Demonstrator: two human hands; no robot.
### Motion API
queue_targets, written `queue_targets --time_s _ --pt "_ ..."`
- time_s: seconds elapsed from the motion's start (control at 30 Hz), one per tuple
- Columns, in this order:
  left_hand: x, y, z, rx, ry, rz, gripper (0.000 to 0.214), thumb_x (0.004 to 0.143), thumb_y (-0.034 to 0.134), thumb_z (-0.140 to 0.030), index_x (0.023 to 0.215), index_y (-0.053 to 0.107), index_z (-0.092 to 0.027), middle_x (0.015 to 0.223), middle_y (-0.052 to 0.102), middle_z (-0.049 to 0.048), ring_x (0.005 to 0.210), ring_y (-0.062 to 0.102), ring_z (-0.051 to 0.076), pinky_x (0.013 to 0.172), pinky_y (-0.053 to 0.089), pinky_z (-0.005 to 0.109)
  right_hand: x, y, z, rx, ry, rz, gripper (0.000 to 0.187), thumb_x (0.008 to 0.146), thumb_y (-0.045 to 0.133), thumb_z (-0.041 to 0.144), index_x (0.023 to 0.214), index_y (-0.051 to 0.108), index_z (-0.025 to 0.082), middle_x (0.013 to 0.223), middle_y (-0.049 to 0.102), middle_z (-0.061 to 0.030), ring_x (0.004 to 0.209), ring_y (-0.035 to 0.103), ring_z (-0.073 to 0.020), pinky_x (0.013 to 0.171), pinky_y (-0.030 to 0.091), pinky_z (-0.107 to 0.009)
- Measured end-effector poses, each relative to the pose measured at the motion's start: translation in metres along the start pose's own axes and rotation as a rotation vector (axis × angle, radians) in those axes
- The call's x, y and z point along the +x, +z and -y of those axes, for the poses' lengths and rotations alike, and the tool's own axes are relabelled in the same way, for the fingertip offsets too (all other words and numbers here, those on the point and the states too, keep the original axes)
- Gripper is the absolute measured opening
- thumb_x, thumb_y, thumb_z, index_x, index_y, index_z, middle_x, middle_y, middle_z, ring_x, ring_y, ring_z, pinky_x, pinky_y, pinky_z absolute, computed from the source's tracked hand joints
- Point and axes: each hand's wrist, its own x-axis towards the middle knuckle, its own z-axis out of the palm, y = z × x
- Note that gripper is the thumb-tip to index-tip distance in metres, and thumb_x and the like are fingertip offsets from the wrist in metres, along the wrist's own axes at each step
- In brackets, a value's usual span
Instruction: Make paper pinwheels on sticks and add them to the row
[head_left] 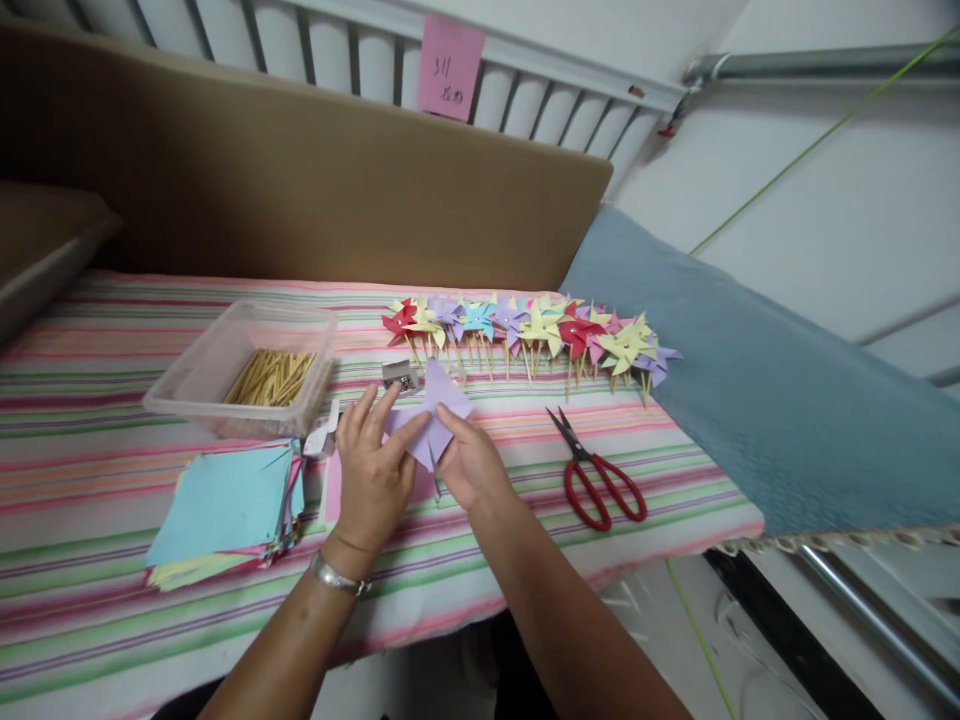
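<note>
A sheet of purple paper (442, 385) with slit corners is held above the striped cloth in front of me. My right hand (474, 462) pinches it from the right, thumb on top near the centre. From the left, my left hand (375, 455) presses its thumb or forefinger on the paper's middle, the other fingers spread upward. Just beyond the left fingertips stands a small open box (400, 377) of tiny metal pieces. Pink paper (424, 487) lies beneath the hands, partly hidden. Finished paper pinwheels (541, 325) on sticks lie in a row behind.
Red-handled scissors (592, 470) lie at right, blades pointing away. At left stand a clear plastic tub (187, 375) of wooden sticks (271, 378) and a stack of cut coloured paper (225, 500). A brown board (300, 185) borders the back; the cloth's front edge is close to me.
</note>
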Motion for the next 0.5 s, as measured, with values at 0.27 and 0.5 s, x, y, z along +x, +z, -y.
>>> queue_targets --time_s 0.27,0.5 --pt "0.015 -0.008 0.016 -1.119 -1.174 0.129 0.038 0.075 0.061 -0.046 0.090 0.068 -0.012 0.098 0.069 0.0151 0.094 0.064 0.026 0.089 0.048 0.043 0.006 -0.009 0.022 -0.048 -0.094 -0.005 0.022 0.070 0.070 0.022 0.092 0.067 0.017 0.095 0.074 -0.0050 0.095 0.067 -0.0213 0.085 0.051 -0.033" --pt "0.020 -0.011 0.006 -1.480 -1.277 0.186 0.022 0.073 0.070 -0.032 0.090 0.070 -0.017 0.091 0.071 0.0056 0.080 0.064 0.016 0.069 0.052 0.026 0.002 -0.013 0.010 -0.293 0.010 -0.011 0.030 0.065 0.075 0.030 0.091 0.068 0.018 0.086 0.074 -0.0039 0.076 0.067 -0.0197 0.070 0.051 -0.032"
